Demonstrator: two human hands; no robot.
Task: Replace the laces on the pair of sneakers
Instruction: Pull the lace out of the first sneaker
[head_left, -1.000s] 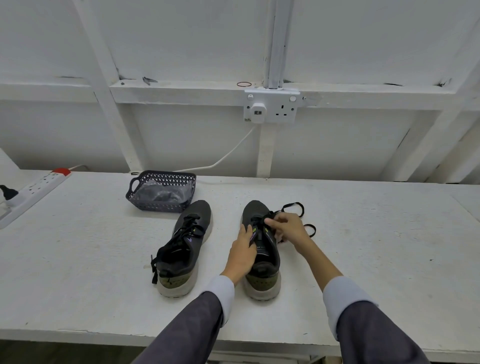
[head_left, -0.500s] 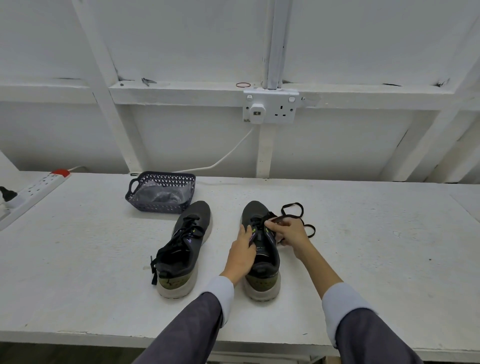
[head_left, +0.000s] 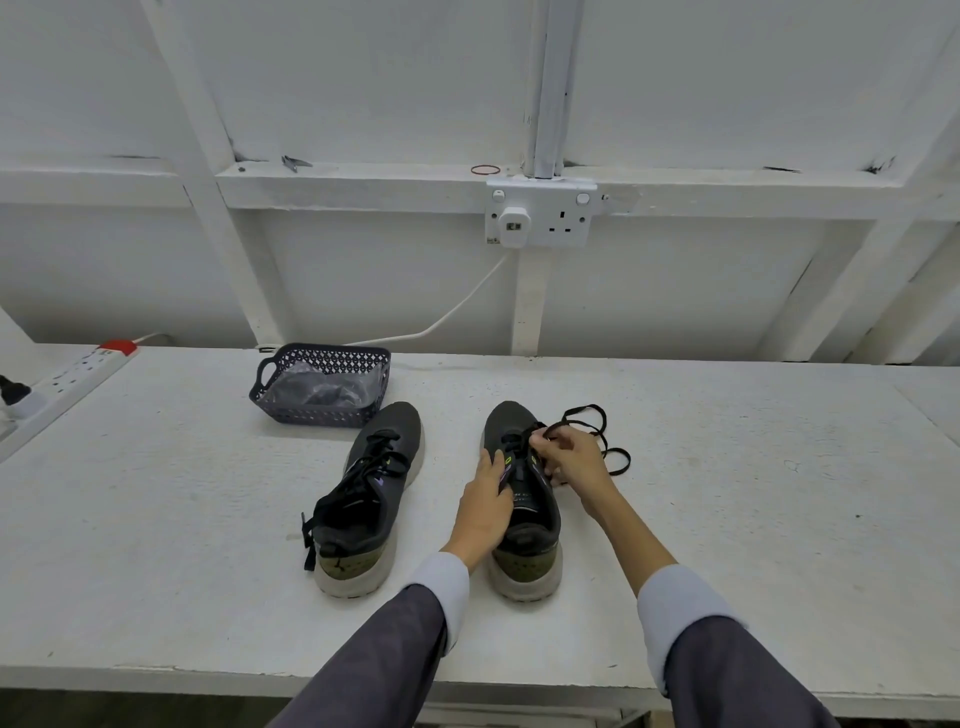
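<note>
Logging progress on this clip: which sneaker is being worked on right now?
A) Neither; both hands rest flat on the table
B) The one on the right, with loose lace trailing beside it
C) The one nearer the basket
B: the right hand pinches the black lace at the right sneaker, which the left hand holds; the left sneaker lies untouched.

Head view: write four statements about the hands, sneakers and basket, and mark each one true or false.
1. The right hand pinches the black lace of the right sneaker. True.
2. The left hand hangs free, touching nothing. False: it holds the side of the right sneaker.
3. The left sneaker has no lace. False: a black lace is threaded through it.
4. The basket stands beyond the left sneaker's toe, with crinkled clear plastic inside. True.
</note>
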